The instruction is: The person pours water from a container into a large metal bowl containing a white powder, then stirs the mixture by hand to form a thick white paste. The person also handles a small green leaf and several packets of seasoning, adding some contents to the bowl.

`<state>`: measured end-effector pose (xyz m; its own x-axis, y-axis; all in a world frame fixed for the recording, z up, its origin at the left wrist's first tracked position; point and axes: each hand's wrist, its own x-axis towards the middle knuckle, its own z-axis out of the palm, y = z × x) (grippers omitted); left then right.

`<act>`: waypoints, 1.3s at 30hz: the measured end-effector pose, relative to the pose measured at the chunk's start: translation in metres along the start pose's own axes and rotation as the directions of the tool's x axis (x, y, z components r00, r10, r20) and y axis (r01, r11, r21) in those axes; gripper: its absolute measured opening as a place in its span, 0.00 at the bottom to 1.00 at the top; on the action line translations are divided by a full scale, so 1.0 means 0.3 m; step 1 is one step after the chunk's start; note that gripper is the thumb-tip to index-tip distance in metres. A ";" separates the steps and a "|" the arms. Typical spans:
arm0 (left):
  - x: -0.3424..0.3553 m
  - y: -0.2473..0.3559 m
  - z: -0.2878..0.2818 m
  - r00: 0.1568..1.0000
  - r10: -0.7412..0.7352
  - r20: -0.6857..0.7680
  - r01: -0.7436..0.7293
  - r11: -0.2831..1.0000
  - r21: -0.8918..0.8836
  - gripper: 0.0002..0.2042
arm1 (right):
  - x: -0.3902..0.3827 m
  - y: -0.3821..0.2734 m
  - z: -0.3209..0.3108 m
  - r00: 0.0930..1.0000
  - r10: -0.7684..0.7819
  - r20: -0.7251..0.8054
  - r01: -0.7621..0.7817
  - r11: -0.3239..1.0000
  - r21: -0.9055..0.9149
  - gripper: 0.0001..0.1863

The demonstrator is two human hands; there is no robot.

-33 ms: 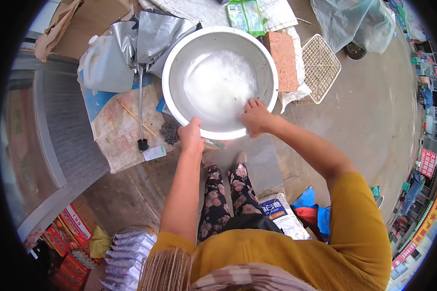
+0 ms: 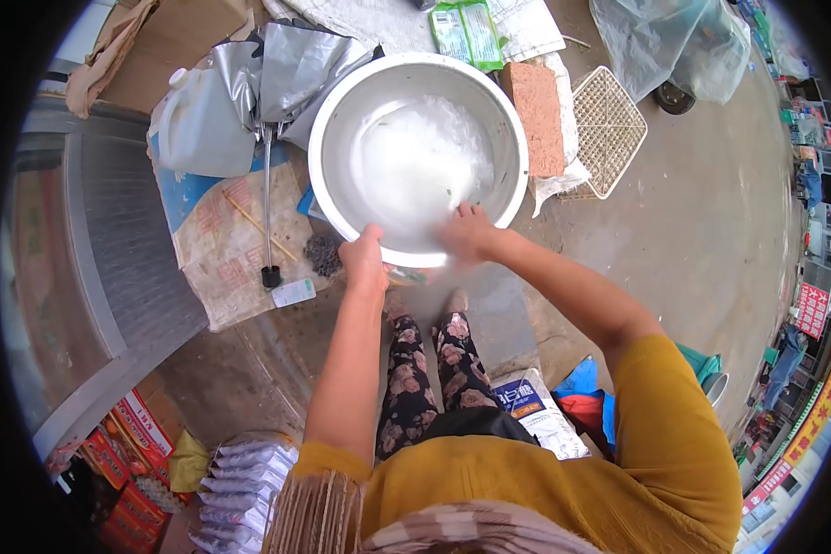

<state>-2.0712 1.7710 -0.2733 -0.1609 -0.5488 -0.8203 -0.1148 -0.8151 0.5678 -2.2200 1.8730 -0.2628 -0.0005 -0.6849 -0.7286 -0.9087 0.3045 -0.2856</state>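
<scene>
A large round metal basin (image 2: 342, 175) holding water with pale, whitish contents sits in front of me on the ground. My left hand (image 2: 365, 260) grips the basin's near rim. My right hand (image 2: 466, 231) rests on the near rim a little to the right, fingers curled over the edge into the basin and slightly blurred. A blurred wet patch shows just below the rim between my hands. My legs in flowered trousers are below the basin.
A red brick (image 2: 535, 120) and a wire rack (image 2: 609, 134) lie right of the basin. A white plastic jug (image 2: 198, 125), a grey foil bag (image 2: 291, 60), a metal rod (image 2: 266, 203) and a printed sack (image 2: 231, 249) lie to the left. Green packets (image 2: 466, 32) are behind.
My right hand has shifted slightly left along the basin's near rim; my left hand keeps its hold in the same place.
</scene>
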 end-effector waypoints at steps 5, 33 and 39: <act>0.002 0.027 0.012 0.999 0.039 0.016 -0.040 0.998 0.043 0.17 | 0.032 -0.161 -0.162 0.923 -0.348 -0.164 0.371 0.696 0.614 0.37; 0.073 0.131 -0.030 0.984 -0.022 0.175 -0.010 0.984 0.181 0.28 | -0.190 0.348 -0.043 0.578 -0.507 -0.639 0.186 0.845 -0.502 0.08; -0.007 -0.111 0.035 0.995 0.100 0.007 -0.097 0.977 -0.190 0.21 | -0.103 -0.025 0.122 0.526 -0.397 -0.752 0.362 0.905 -0.225 0.13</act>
<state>-2.0773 1.8011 -0.2899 -0.1786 -0.6261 -0.7590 0.0897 -0.7786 0.6211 -2.1978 1.9160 -0.2609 0.0468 -0.9789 0.1987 -0.9163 -0.1213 -0.3816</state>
